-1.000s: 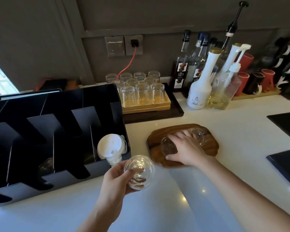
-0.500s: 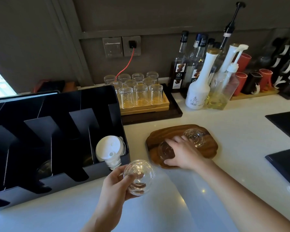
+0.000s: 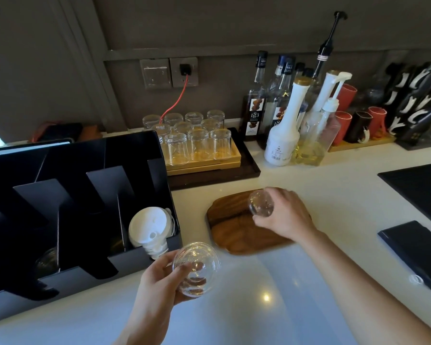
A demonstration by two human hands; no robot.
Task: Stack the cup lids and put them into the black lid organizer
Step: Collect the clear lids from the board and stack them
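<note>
My left hand [image 3: 157, 282] holds a small stack of clear dome lids [image 3: 196, 268] just in front of the black lid organizer [image 3: 144, 260]. My right hand [image 3: 285, 215] grips another clear lid [image 3: 260, 204], raised and tilted over the wooden board [image 3: 232, 227]. A stack of white lids [image 3: 148, 226] leans in the organizer's rightmost slot. Something clear shows dimly in a slot further left [image 3: 45, 261].
Upturned glasses [image 3: 199, 143] stand on a wooden tray behind the board. Syrup bottles and pump bottles [image 3: 286, 115] crowd the back wall, with red and black cups [image 3: 358, 123] to their right. Black mats [image 3: 416, 252] lie on the white counter at right.
My right hand has picked a clear lid up off the wooden board and lifted it to the right. No lids are left on the board. My left hand has kept its lids nearly still.
</note>
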